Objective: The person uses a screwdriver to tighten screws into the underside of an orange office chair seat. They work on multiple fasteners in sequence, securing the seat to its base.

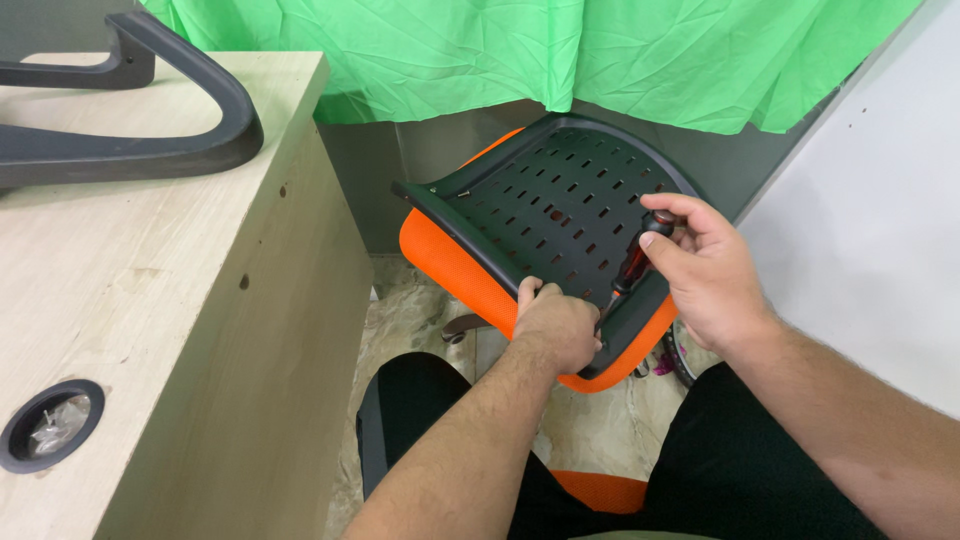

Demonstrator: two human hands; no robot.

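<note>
Two hands worked at one chair seat (560,200), black slotted plastic over orange padding, propped tilted against the person's lap. Left hand (555,325): fingers curled tight over the seat's near edge, gripping it. Right hand (705,265): fingers closed around a screwdriver (632,265) with a black and red handle, tip angled down to the seat beside the left hand. Wooden desk (160,300) stood at left, bearing one dark armrest (150,140). Green cloth (560,50) hung behind.
</note>
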